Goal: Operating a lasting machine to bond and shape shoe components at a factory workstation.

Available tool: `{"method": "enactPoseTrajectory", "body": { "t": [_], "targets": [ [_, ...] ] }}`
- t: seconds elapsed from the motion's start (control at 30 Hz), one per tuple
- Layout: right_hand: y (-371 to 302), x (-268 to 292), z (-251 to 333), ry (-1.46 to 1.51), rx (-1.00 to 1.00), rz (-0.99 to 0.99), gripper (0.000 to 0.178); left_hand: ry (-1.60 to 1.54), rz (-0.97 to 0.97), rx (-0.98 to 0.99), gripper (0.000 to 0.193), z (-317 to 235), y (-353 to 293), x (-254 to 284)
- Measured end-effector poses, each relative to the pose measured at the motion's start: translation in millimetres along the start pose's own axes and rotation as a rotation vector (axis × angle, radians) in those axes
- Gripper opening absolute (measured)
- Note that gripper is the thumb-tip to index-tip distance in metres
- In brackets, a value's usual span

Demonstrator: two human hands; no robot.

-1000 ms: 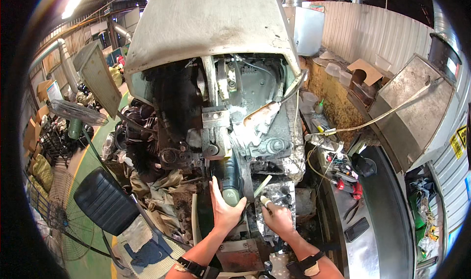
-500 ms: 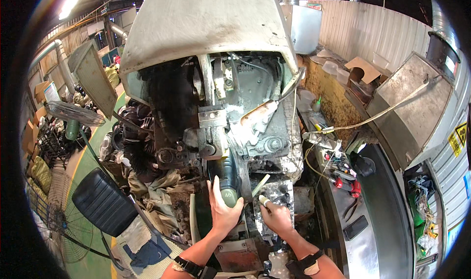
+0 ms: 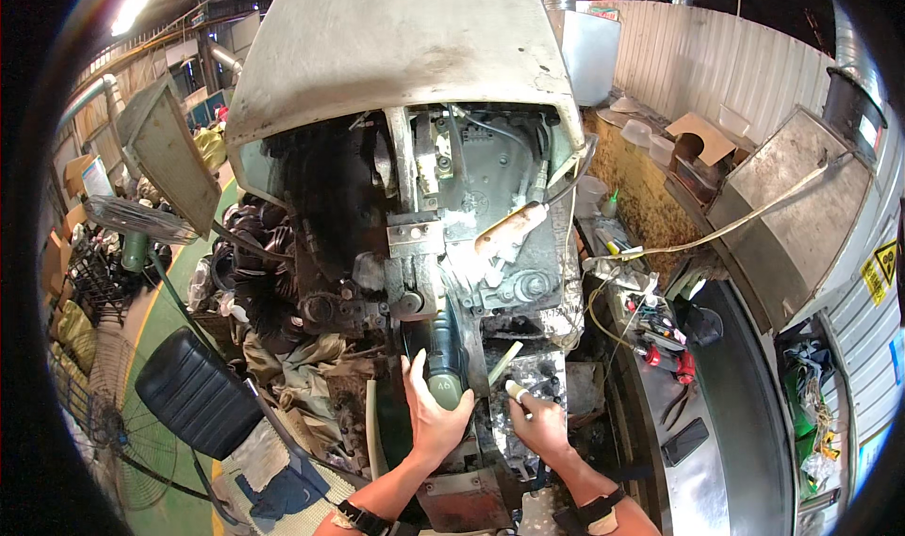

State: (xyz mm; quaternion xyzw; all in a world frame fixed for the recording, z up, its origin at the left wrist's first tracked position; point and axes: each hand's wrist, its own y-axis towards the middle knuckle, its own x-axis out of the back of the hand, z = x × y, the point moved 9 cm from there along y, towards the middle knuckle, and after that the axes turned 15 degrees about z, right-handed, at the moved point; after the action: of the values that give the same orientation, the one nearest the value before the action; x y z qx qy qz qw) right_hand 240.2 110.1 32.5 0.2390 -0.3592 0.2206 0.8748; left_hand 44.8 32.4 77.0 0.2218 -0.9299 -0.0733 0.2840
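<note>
At the machine's lower middle sits what looks like a green shoe last (image 3: 446,388) with a dark covering over its far part. My left hand (image 3: 436,427) grips its rounded near end, thumb on the right side and fingers along the left. The far tip of the last runs under the machine's metal head (image 3: 415,237), where it is hidden. Just to the right, my right hand (image 3: 541,427) is closed around a short pale handle (image 3: 514,388), whose end pokes out past the fingers. Beyond that handle, a pale strip (image 3: 505,362) slants beside a stained metal plate (image 3: 550,364).
A large whitish machine hood (image 3: 396,41) rises ahead, with a lamp (image 3: 509,227) lighting the works. On the right, a metal bench (image 3: 696,498) carries a phone (image 3: 684,441), pliers (image 3: 674,407) and a red tool (image 3: 671,359). A black chair (image 3: 198,385) and a wire fan (image 3: 108,423) stand left.
The view has shifted slightly. Both hands keep their grips; the last appears turned a little, and my right hand's fingers sit slightly differently on the pale handle.
</note>
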Motion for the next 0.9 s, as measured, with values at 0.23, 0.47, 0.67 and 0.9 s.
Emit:
{"method": "enactPoseTrajectory", "body": {
  "t": [0.23,0.47,0.67,0.9],
  "targets": [
    [1.1,5.2,3.7,0.103,0.046,-0.077,0.018,-0.022,0.01,-0.022,0.093,3.8,0.9,0.7],
    [53.0,-12.1,84.5,0.771,0.085,0.318,0.069,-0.037,-0.008,-0.055,0.1,12.4,-1.0,-0.6],
    [61.8,-13.5,102.3,0.482,0.215,0.335,0.063,-0.12,-0.017,-0.097,0.098,9.2,-2.1,1.8],
    [40.6,-44.8,59.5,0.954,-0.236,0.355,0.105,-0.645,0.057,0.011,0.041,49.4,7.3,19.1]
  ]
}}
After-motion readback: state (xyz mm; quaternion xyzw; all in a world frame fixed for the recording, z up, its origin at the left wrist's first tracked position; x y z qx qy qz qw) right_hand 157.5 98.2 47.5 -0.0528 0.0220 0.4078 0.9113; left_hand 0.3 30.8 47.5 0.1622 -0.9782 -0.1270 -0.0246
